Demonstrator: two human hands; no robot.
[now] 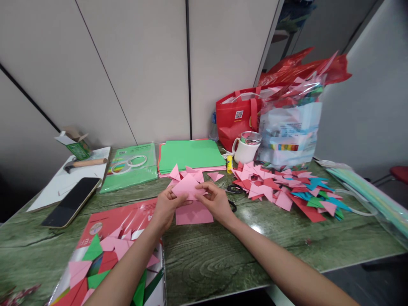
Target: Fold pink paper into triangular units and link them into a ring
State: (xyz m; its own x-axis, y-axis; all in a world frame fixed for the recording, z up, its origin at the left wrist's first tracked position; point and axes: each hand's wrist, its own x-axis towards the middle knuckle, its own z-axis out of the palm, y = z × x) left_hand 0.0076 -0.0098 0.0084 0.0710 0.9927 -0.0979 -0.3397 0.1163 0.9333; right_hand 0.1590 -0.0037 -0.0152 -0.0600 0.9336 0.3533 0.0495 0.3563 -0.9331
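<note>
Between my two hands is a piece of pink paper (187, 187), held up over the table with a pointed top edge. My left hand (168, 206) pinches its left side, thumb in front. On the right side, my right hand (216, 200) grips it between thumb and fingers. Below it, a flat pink paper sheet (194, 214) lies on the table. Just behind are several folded pink paper pieces (174, 173), partly hidden by the held paper. Black-handled scissors (235, 188) lie to the right of my right hand, partly covered by it.
A stack of green paper (191, 155) lies at the back, beside a yellow glue stick (229, 164) and a white mug (247, 147). Folded paper pieces (261, 180) heap at right. A phone (72, 202) and hammer (86, 163) lie left. A red paper pack (121, 219) bears folded pieces.
</note>
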